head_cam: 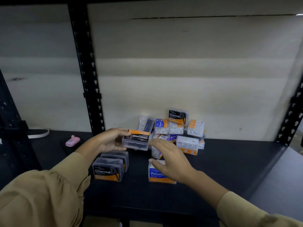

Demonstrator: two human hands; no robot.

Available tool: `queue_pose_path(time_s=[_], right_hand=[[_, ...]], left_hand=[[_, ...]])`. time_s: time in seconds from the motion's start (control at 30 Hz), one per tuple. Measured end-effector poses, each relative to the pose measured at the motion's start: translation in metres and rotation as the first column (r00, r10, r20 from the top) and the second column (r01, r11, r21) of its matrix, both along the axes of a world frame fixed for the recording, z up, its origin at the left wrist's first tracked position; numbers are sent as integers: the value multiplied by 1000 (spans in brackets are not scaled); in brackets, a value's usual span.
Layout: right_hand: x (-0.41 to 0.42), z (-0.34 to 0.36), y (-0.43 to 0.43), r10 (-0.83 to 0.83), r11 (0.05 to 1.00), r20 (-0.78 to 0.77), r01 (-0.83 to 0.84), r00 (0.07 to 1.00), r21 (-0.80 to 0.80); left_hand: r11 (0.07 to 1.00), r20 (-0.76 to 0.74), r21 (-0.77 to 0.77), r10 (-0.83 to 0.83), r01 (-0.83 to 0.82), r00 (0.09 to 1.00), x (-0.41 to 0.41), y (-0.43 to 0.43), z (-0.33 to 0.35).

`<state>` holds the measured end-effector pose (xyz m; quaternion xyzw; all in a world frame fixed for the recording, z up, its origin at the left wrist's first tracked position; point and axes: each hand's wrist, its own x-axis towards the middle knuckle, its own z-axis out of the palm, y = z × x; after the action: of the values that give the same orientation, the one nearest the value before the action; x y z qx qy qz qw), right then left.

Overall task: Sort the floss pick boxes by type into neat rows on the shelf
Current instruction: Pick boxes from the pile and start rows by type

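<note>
Head view is the only one given, and it looks down on a dark shelf (229, 169) with the sorting barely begun. The left hand (109, 141) grasps a Charcoal box (136, 140) by its left end, thumb on top and fingers underneath, holding it above the shelf with its label upside down. The right hand (168, 159) is spread and loose, grasping nothing; its fingertips are close to the box's right end, though I cannot tell whether they touch it.

Below the held box, two more Charcoal boxes (109, 167) stand one behind the other, the start of a row. A Round box (159, 175) stands upright under the right palm. Behind everything, an unsorted pile (178, 131) of mixed boxes leans against the back wall, one dark box perched on top of it.

Risks, as I judge them:
- The one-ended grasp could let the smooth plastic box tilt or slip and knock over the two standing below.
- If the box is set down as it is held, its label would read upside down and spoil the row.
- The right wrist or sleeve hangs just above the Round box and could tip it.
- Pulling from low in the pile could bring the top box down.

A pink item (73, 141) lies well apart at the left.
</note>
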<state>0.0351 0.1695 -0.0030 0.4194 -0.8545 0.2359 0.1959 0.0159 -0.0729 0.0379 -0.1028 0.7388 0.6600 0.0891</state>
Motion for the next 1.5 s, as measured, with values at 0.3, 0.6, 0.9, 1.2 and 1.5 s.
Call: queue_pose_path(time_s=[0.3,0.6,0.9,1.2,1.5], right_hand=[[5,-29,23,-75,957,51,58,996,283],[7,-30,21,-73,953,121,34,990,300],[9,-28,21,-76,951,150,27,986,309],[5,-36,22,-59,967,129,24,990,255],[7,-31,21,-54,965,133,17,990,263]], left_hand=[[984,-167,-71,153,-166,974,6,-39,-2],[951,-327,-152,210,-270,922,3,-41,-13],[627,-338,-771,-247,-116,908,-12,-24,-4],[201,84,-962,-422,183,903,-24,0,-3],[359,102,-898,-395,255,913,-27,4,-1]])
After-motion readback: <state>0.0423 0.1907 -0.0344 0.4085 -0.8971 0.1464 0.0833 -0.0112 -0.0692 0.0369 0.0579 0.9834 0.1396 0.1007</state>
